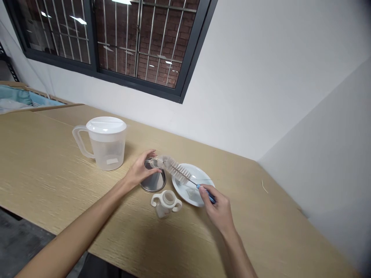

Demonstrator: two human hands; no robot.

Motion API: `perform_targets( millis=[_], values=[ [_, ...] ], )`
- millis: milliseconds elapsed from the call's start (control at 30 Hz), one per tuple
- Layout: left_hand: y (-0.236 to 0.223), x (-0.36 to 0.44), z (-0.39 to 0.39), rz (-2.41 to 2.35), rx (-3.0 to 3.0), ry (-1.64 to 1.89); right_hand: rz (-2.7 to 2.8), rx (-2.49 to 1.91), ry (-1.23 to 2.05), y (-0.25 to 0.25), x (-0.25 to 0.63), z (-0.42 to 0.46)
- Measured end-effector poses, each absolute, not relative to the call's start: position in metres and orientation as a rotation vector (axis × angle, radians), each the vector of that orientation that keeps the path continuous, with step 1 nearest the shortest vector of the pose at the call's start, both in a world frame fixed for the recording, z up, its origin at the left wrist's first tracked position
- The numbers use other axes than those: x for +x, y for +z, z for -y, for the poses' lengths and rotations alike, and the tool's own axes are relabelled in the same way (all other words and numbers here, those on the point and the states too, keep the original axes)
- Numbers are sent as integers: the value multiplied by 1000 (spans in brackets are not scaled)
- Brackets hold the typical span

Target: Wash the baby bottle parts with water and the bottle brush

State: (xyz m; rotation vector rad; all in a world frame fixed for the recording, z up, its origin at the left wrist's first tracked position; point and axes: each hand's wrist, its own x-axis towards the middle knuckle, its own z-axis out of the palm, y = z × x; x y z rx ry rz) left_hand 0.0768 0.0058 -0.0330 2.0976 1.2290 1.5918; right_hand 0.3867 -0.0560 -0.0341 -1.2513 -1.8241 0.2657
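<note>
By white walls (237, 85), a seemingly wooden table (269, 216) lies beneath a brush (180, 173).

The brush handle (211, 197) is blue (seemingly two-toned), the bristles (176, 169) whitish.

Room right of right hand (218, 208); jug (106, 152), two-handled cup (165, 205) obstruct leftward
</note>
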Motion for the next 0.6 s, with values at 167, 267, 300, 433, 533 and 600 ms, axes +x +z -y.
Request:
perform_targets(
  millis=[167, 267, 300, 433, 533, 600],
  values=[
    [-29, 76, -3, -1295, 2096, 1513, 1857, -1244, 295, -35, 384, 55],
    [-32, 76, -4, -1281, 2116, 1504, 1862, -1245, 294, -36, 382, 55],
    [-33, 76, -4, -1264, 2121, 1499, 1869, -1246, 290, -36, 381, 55],
    [-36, 75, -5, -1212, 2151, 1493, 1890, -1261, 301, -37, 380, 55],
    [-36, 75, -5, -1160, 2172, 1530, 1890, -1276, 348, -36, 382, 53],
    [-36, 74, -4, -1117, 2183, 1553, 1891, -1289, 382, -34, 385, 52]
  ],
)
